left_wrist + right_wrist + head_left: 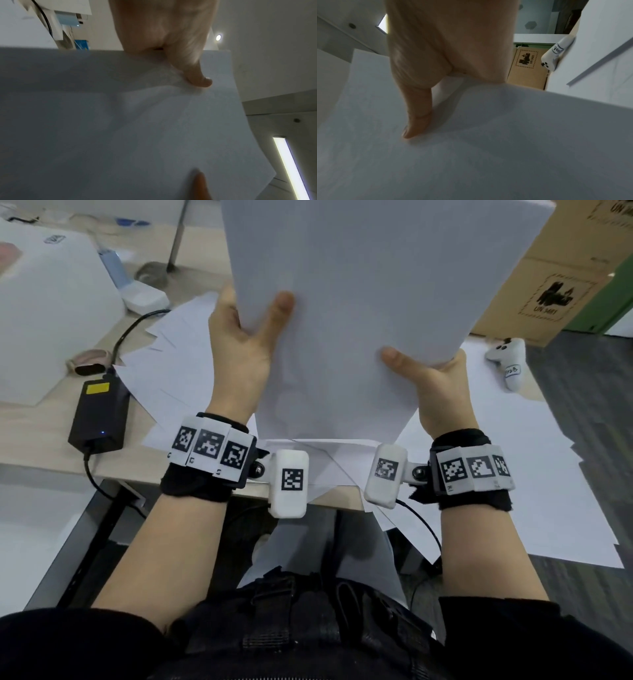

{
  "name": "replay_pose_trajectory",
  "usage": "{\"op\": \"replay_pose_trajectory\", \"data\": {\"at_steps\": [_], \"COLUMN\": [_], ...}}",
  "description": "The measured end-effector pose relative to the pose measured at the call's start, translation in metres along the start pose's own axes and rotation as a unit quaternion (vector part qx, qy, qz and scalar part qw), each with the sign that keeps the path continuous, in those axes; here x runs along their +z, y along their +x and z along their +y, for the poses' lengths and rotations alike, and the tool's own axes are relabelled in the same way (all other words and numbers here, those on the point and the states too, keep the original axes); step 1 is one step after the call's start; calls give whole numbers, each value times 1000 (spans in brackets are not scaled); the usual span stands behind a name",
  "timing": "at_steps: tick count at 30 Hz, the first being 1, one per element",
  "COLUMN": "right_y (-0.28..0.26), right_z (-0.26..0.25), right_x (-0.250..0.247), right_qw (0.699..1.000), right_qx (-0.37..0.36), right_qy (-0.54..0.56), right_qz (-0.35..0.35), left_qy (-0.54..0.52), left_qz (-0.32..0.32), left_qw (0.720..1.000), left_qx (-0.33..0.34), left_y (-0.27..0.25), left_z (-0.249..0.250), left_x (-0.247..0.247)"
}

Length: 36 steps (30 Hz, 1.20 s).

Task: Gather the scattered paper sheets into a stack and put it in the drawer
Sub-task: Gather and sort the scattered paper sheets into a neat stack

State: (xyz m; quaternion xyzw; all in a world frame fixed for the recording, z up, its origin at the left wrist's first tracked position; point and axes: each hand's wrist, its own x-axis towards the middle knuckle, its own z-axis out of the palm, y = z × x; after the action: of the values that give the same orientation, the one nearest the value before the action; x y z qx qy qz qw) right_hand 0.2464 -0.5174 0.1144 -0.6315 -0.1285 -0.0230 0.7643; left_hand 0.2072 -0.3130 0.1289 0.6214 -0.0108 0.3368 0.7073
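A stack of white paper sheets (349, 320) stands upright above the table, its lower edge down near the loose sheets. My left hand (245, 335) grips its left edge, thumb on the near face and fingers behind. My right hand (433, 378) grips the right edge the same way. The left wrist view shows the left thumb (193, 70) pressed on the stack (120, 128). In the right wrist view the right thumb (418, 115) lies on the paper (488, 148). More loose sheets (178, 361) lie fanned on the table on both sides. No drawer is in view.
A black power adapter (99, 412) with its cable lies at the left beside a large white box (48, 313) and a pink watch (89, 362). A cardboard box (555, 268) stands at the back right, with a white plush toy (510, 361) before it. The table's front edge (137, 477) is close to my body.
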Motion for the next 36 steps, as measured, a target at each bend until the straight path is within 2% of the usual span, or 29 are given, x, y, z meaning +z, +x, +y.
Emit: {"op": "replay_pose_trajectory", "data": {"at_steps": [2, 4, 7, 10, 15, 22, 29, 33, 36], "right_y": [0, -1, -7, -13, -10, -22, -19, -26, -29], "right_z": [3, 11, 29, 40, 34, 43, 40, 50, 56], "right_x": [-4, -9, -16, -13, -14, -16, -18, -20, -23], "right_qw": [1000, 999, 996, 995, 997, 996, 996, 993, 989], "right_qx": [10, 36, 88, 94, 71, 81, 81, 117, 146], "right_qy": [-3, -5, -27, -17, -1, -24, -10, -20, -35], "right_qz": [2, 11, -5, -5, 19, -5, 30, 3, -14], "left_qy": [2, 16, 22, 0, -13, -10, 17, 30, 42], "left_qz": [0, 1, -37, -60, -48, -83, -80, -81, -119], "left_qw": [1000, 998, 991, 984, 988, 977, 984, 974, 962], "left_qx": [-9, -53, -124, -170, -148, -199, -158, -210, -242], "left_y": [-3, -8, -13, -18, -19, -28, -25, -36, -39], "left_z": [-7, -15, -25, -28, -27, -39, -36, -49, -52], "left_x": [-5, -11, -18, -14, -9, -17, -14, -20, -25]}}
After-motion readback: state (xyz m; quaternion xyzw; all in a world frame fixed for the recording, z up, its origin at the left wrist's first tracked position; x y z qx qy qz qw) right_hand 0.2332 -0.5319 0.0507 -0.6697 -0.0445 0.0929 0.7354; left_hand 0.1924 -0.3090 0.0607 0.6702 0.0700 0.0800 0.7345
